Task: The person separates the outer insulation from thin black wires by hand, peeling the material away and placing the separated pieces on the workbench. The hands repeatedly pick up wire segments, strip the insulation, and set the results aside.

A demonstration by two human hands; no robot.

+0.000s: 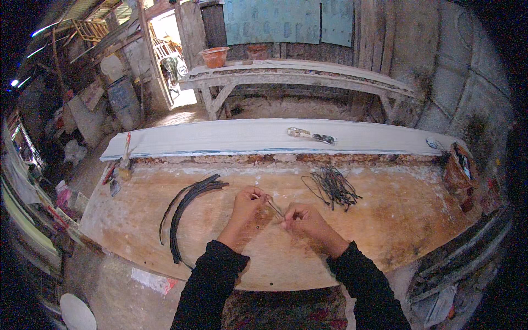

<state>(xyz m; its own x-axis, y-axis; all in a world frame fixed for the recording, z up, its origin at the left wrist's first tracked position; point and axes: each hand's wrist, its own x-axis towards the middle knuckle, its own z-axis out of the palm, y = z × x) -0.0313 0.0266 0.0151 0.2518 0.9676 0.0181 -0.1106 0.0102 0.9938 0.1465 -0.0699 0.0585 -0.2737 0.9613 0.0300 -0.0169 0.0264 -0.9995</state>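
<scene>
Over the middle of the wooden table [137, 236], my left hand [250, 206] pinches one end of a short, thin dark strip [274, 207]. Fingers of my right hand [308, 220] are closed on its other end, a little lower and to the right. What the strip is made of is too small to tell. Left of my hands lies a curved bundle of long black strips [179, 220]. Beyond my right hand rests a loose pile of short dark strips [334, 187], some of them looped or bent.
A long white board [231, 136] runs along the table's far side, with a stained scraper-like tool [312, 135] on it. A brush [126, 155] leans at the left, and a brown container [459, 168] stands at the right end. Behind is a bench [297, 71] with an orange bowl [214, 57].
</scene>
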